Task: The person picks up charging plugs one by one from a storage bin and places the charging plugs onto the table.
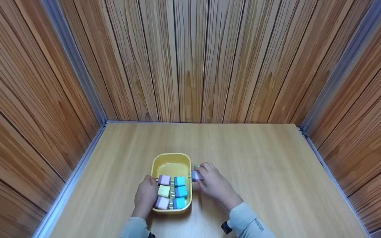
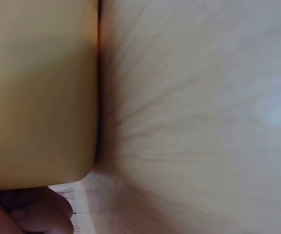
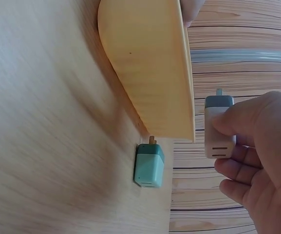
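My right hand (image 1: 215, 183) pinches a purple charger plug (image 1: 196, 176) between thumb and fingers, just off the right rim of a yellow bin (image 1: 171, 156). Its prongs point toward the bin; two slots show on its end in the right wrist view. The left hand (image 1: 147, 194) grips the bin's left wall, its fingers partly hidden. Inside the bin's near part lie two purple plugs (image 1: 164, 180), a yellow plug (image 1: 164, 191) and three blue plugs (image 1: 179, 181). On the table beside the bin rests a teal plug (image 3: 149, 165), mostly covered by the right hand in the head view.
The bin stands on a light wood table (image 1: 250, 155). Wood-patterned panels (image 1: 190, 66) close it in at the back and both sides, with metal strips (image 1: 74, 62) along the corners.
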Available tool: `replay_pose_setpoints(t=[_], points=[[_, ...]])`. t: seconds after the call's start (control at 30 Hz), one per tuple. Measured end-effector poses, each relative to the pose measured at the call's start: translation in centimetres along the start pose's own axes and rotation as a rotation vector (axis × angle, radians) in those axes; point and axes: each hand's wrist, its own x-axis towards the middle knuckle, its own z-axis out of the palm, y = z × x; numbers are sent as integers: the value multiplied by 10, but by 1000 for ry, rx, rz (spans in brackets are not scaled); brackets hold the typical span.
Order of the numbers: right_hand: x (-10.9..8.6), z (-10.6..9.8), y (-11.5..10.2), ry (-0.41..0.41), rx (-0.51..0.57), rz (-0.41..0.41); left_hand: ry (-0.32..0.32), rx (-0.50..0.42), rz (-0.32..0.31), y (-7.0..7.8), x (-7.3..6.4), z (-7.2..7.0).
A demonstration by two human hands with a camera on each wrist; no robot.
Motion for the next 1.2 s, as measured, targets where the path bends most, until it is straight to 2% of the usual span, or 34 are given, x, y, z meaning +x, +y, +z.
replay_pose_setpoints(t=[0.17, 0.4, 0.67, 0.87, 1.2], points=[[-1, 2, 3, -2, 5, 11, -1, -12, -8, -1, 0, 0], [-2, 5, 9, 33, -46, -48, 17, 7, 31, -3, -1, 0], [-4, 9, 10, -12, -36, 8, -35, -64, -12, 0, -1, 0], [-3, 11, 12, -9, -40, 13, -20, -45, 7, 0, 0, 0], [-2, 12, 16, 1, -47, 40, -21, -36, -5, -1, 0, 0]])
